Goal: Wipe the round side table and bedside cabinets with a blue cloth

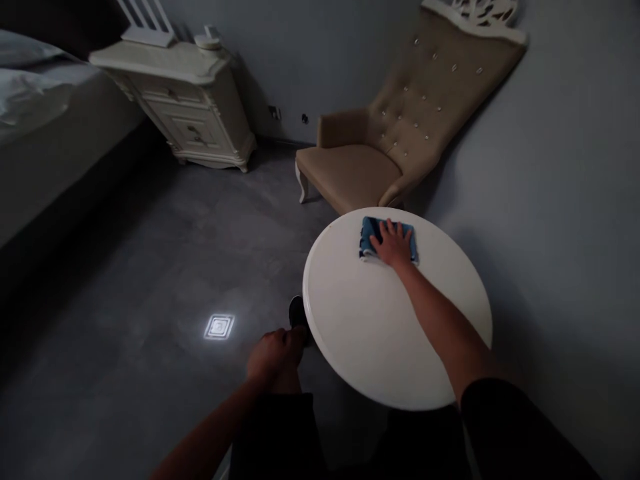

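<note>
My right hand (pixel 393 243) lies flat with fingers spread on a folded blue cloth (pixel 369 241). The cloth has dark patches and a pale underside. It rests near the far edge of a round white table (pixel 360 327). My right arm reaches across the tabletop. Lower down, my left hand (pixel 270 353) is by my bent leg, left of the table, with its fingers curled in. No object shows in it.
Behind the table stands a tufted tan armchair (pixel 350 170) beside the grey wall. A cream nightstand (pixel 200 113) holds a white slatted item (pixel 150 33) and a small round white object (pixel 207 41). The bed (pixel 60 153) is at left. A bright square pattern (pixel 219 327) shows on the floor.
</note>
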### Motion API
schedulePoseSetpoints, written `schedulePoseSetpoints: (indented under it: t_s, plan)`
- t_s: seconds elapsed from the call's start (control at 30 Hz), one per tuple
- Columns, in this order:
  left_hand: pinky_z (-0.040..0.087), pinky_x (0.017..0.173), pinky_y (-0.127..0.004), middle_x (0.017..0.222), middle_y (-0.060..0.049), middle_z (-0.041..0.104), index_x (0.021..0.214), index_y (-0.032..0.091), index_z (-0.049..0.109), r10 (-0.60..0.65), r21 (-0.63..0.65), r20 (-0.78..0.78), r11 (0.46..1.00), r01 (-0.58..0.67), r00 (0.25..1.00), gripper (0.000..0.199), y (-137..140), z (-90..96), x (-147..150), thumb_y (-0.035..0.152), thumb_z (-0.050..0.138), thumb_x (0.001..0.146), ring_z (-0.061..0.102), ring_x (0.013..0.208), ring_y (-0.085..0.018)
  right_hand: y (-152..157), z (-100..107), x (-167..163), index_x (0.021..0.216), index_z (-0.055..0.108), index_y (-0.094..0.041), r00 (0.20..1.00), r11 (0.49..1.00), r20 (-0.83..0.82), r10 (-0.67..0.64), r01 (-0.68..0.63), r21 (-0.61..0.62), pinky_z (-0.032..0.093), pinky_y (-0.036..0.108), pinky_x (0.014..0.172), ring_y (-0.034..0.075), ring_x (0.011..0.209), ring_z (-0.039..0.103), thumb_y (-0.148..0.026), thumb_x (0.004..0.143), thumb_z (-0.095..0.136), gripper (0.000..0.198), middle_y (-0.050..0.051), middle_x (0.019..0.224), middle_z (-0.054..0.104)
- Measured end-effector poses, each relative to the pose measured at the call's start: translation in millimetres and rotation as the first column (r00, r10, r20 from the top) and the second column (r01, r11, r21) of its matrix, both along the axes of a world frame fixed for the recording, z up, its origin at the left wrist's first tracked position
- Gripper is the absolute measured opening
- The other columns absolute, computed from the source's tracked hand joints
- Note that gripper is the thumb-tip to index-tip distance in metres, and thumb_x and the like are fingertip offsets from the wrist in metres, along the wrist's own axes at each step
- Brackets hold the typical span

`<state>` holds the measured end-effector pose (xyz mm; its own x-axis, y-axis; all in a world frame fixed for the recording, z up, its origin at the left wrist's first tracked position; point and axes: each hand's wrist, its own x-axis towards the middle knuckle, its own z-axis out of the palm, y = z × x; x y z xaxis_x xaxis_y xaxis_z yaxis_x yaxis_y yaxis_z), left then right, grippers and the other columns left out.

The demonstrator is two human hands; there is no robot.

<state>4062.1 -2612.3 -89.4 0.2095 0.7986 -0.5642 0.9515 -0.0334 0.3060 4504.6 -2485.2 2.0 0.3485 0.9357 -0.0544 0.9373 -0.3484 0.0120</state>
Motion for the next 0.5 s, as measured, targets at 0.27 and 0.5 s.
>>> schedulePoseSetpoints:
  t_s: [0.27, 0.5]
  plan:
    - [0.054, 0.089, -0.038, 0.120, -0.018, 0.087, 0.108, 0.022, 0.084, 0.014, -0.014, -0.020, 1.000, -0.015, 1.000, 0.054, 7, -7.4, -2, 0.050, 0.038, 0.116, 0.082, 0.113, -0.033, 93, -5, 49, 0.186, 0.031, -0.013, 0.992, 0.992, -0.046, -0.122, 0.123, 0.030, 0.011, 0.085, 0.138, 0.053, 0.178, 0.015, -0.065, 0.120, 0.024, 0.085, 0.020, 0.195, 0.020]
    - [0.057, 0.090, -0.040, 0.120, -0.021, 0.086, 0.109, 0.019, 0.086, 0.020, 0.012, -0.002, 1.000, -0.020, 1.000, 0.054, -4, 12.8, 6, 0.051, 0.042, 0.112, 0.082, 0.113, -0.035, -23, 4, -25, 0.184, 0.036, -0.012, 1.000, 0.999, -0.007, -0.019, 0.019, 0.033, 0.015, 0.081, 0.140, 0.051, 0.178, 0.019, -0.061, 0.119, 0.030, 0.082, 0.020, 0.194, 0.024]
